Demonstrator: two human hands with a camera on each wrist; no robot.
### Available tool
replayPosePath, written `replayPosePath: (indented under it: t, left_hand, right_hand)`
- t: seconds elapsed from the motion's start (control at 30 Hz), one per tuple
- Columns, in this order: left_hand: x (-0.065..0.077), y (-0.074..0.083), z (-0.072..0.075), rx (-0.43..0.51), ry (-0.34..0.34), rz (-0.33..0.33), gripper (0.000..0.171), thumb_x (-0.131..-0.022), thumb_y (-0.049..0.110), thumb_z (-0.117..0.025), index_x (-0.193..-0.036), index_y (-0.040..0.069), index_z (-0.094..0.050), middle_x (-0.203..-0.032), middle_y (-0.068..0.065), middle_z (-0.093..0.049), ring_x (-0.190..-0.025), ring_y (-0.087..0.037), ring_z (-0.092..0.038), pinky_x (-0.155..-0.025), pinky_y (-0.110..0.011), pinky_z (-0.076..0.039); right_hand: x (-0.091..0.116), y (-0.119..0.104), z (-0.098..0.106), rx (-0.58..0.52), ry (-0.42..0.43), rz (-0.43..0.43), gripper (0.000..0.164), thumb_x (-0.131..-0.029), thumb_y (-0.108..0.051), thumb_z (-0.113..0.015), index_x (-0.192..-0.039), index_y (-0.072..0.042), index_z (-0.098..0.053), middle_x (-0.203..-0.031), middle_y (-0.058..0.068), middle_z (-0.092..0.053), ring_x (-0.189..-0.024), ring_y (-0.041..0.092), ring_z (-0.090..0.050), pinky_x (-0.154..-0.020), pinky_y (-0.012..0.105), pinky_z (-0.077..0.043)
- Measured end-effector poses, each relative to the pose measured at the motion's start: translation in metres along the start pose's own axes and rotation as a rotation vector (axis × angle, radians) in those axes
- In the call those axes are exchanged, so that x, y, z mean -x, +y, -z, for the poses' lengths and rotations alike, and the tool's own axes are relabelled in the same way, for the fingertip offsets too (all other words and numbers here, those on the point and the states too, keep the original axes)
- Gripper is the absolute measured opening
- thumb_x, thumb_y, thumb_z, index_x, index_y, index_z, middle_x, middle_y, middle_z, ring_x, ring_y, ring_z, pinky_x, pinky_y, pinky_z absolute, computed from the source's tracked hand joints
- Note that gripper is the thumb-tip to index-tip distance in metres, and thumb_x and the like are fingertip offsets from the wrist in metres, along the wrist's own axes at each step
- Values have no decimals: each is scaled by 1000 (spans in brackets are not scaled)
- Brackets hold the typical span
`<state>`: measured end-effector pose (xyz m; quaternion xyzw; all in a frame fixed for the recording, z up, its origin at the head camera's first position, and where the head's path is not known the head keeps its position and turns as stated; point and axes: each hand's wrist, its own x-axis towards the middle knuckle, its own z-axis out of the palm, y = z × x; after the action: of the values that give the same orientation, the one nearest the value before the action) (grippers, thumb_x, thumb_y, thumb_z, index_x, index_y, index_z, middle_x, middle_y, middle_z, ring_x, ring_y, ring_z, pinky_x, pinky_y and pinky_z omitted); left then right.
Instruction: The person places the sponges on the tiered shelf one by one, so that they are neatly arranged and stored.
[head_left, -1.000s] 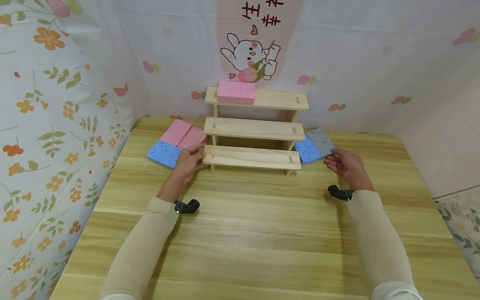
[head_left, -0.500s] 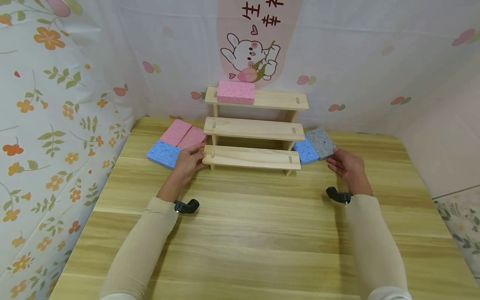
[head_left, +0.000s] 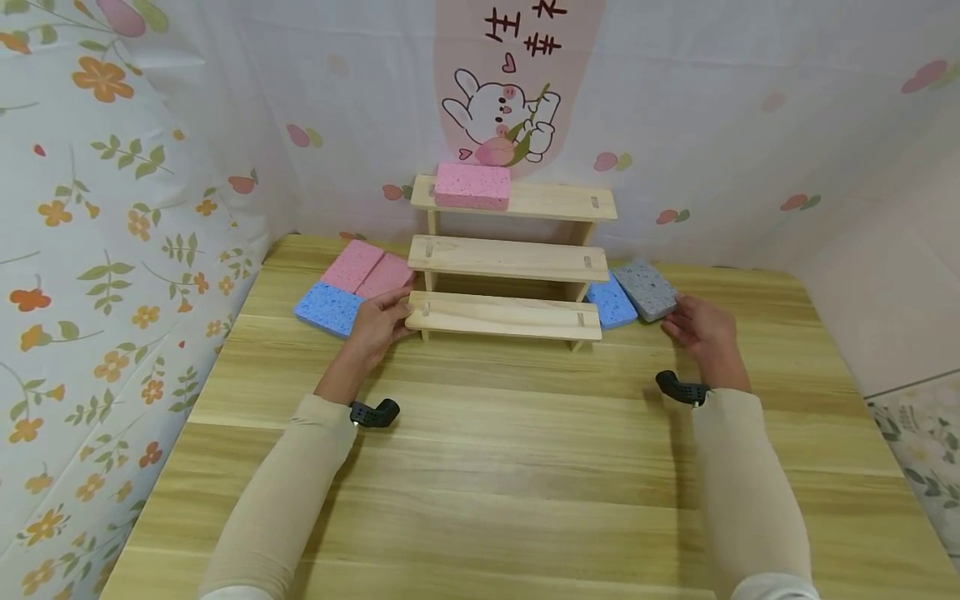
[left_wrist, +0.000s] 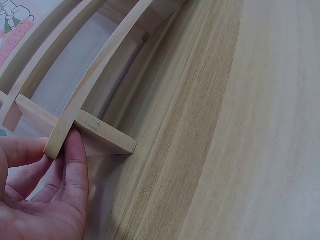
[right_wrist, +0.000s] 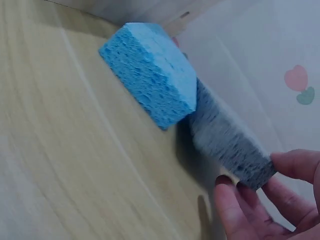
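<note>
A three-step wooden shelf point(head_left: 502, 317) stands at the back of the table. My left hand point(head_left: 378, 323) pinches the left end of its lowest board, thumb on top and fingers beneath, as the left wrist view point(left_wrist: 55, 195) shows. With thumb and fingers my right hand point(head_left: 703, 333) grips the near corner of a grey sponge point(head_left: 647, 290). In the right wrist view that grey sponge point(right_wrist: 230, 142) is tilted, its held end lifted off the table. Beside it, against the shelf's right side, lies a blue sponge point(head_left: 611, 302). On the top board rests a pink sponge point(head_left: 472, 185).
Left of the shelf, two pink sponges point(head_left: 351, 265) and a blue sponge point(head_left: 328, 308) lie together on the table point(head_left: 510, 467). A patterned cloth point(head_left: 675, 125) hangs close behind the shelf, and a floral one covers the left side.
My right hand has taken hold of the grey sponge, raised its near end and drawn it slightly right, away from the blue one. My left hand stays on the shelf.
</note>
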<state>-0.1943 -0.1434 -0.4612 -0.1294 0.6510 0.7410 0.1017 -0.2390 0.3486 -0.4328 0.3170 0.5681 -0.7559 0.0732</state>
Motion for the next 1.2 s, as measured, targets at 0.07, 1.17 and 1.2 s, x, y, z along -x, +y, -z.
replayPosePath:
  t: [0.07,1.17,1.2]
  left_hand:
    - [1,0,0,2,0,3,47,-101,8,-50,-147,5,-43,-139,-17,-47,-102,-17,-57,-69,-18,-54]
    - [2,2,-1,-16,0,4,47,-101,8,-51,-147,6,-42,-143,-14,-46,-102,-16,-56,-69,-18,-53]
    - [2,3,-1,-21,0,3,48,-101,8,-51,-148,6,-42,-143,-15,-46,-101,-16,-56,-69,-18,-53]
  right_hand:
    - [0,-2,2,-36,1,-3,10,-94,-12,-65,-103,-10,-63,-82,3,-70,-78,15,-69,-79,30,-58]
    - [38,-73,9,55,-209,302,11,-92,-17,-67,-96,-7,-67,-89,3,-67,-79,14,-68,-67,24,-58]
    - [39,-75,8,64,-211,307,11,-91,-18,-68,-95,-7,-68,-89,3,-67,-79,14,-68,-67,24,-58]
